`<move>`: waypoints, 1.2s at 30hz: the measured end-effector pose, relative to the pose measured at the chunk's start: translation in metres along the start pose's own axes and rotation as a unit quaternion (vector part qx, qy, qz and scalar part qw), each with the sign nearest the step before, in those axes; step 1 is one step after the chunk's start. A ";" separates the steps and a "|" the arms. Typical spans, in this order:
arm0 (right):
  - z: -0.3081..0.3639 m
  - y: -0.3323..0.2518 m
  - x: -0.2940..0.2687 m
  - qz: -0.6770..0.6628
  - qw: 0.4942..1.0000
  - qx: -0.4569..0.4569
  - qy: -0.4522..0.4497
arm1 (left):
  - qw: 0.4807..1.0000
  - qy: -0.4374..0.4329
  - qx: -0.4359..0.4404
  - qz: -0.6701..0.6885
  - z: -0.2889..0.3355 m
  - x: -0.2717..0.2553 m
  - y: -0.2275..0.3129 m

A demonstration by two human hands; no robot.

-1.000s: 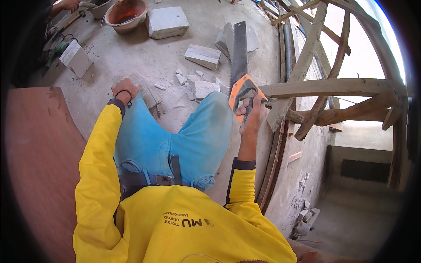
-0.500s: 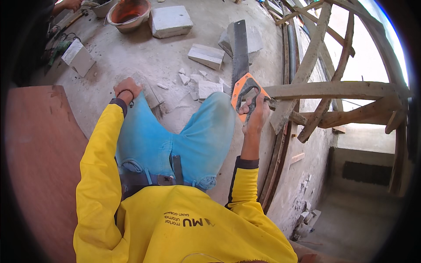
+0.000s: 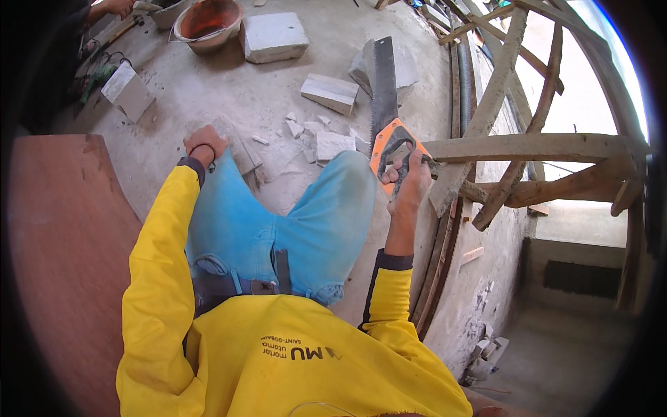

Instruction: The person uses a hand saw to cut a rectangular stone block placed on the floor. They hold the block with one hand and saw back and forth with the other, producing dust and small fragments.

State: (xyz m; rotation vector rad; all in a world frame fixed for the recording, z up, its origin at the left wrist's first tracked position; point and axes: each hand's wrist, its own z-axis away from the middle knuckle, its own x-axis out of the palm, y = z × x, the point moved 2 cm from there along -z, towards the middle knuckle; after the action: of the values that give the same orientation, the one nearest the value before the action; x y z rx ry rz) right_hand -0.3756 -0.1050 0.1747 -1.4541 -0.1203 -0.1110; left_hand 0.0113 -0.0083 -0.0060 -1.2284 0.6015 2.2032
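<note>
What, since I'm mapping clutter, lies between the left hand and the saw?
Head view: from the left hand, a dusty block, pale rubble, a white chunk and the right knee, then the saw.

The right grip (image 3: 410, 181) hides part of the saw's orange-and-black handle (image 3: 392, 128).

Dusty grey concr. floor (image 3: 208, 90); rough timber frame (image 3: 521, 147) R side, brt light (image 3: 583, 90) behind; dark rect. patch (image 3: 582, 278) below.
</note>
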 end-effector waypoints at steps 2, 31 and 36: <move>0.004 -0.002 -0.004 0.012 1.000 -0.001 0.000 | 1.000 -0.005 0.000 0.002 0.000 0.001 0.001; -0.006 0.004 -0.001 0.021 1.000 -0.006 0.000 | 1.000 -0.003 -0.010 0.022 -0.001 0.002 -0.002; 0.003 0.004 -0.003 0.025 0.999 -0.018 0.013 | 1.000 -0.001 -0.007 0.023 -0.003 0.004 -0.002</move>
State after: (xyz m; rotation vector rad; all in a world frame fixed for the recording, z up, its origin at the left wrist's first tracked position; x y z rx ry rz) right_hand -0.3778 -0.1020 0.1704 -1.4905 -0.0595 -0.0917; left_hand 0.0127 -0.0081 -0.0117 -1.2313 0.6206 2.2488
